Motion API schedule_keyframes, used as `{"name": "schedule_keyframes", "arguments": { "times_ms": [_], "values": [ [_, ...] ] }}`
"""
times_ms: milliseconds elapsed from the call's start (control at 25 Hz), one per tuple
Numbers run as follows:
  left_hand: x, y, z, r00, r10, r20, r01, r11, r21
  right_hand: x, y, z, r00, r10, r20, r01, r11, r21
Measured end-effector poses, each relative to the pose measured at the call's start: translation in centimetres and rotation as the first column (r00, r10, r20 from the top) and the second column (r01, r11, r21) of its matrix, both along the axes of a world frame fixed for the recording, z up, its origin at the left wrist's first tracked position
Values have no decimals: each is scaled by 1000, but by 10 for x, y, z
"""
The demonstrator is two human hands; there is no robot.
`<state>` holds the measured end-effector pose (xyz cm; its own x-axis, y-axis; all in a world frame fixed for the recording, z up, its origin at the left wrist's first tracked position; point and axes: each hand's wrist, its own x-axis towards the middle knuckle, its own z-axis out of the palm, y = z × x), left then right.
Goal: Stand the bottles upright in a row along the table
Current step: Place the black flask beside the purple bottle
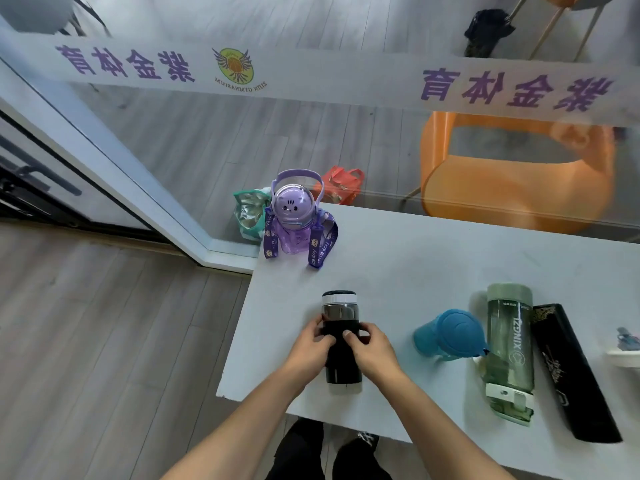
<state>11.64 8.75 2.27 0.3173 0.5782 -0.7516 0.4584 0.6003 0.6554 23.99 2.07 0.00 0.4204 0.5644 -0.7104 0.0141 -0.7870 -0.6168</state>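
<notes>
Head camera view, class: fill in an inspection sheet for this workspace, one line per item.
Surface: pale table, bare in the middle.
Job's things: purple bottle upright at far corner; black bottle in both hands; blue bottle, green bottle and black flask lying down.
Clutter: white item at right edge, unclear.
Grippers: left hand and right hand grip the black bottle.
Cables: nothing seen.
Surroundings: glass wall, orange chair, bags on floor.

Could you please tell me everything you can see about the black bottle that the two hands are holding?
The black bottle has a dark cap, a white ring beneath it, a clear section, then a matte black body. It looks like metal or plastic; I cannot tell which. It lies near the table's left edge, cap pointing away from the person. The left hand and right hand grip its middle from either side.
</notes>
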Motion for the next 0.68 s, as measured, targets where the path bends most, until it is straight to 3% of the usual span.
{"name": "schedule_keyframes", "arguments": {
  "times_ms": [320, 440, 680],
  "values": [
    [26, 24, 16, 988, 71, 138, -96, 978, 185, 35, 32, 36, 995, -104, 2, 102, 980, 169],
    [44, 46, 21, 987, 30, 157, -65, 973, 220, 51, 49, 41, 985, -171, 14, 165, 965, 203],
    [83, 94, 35, 981, -86, 171, 30, 951, 307, 88, 90, 53, 945, -302, -123, 323, 919, 224]
  ]
}}
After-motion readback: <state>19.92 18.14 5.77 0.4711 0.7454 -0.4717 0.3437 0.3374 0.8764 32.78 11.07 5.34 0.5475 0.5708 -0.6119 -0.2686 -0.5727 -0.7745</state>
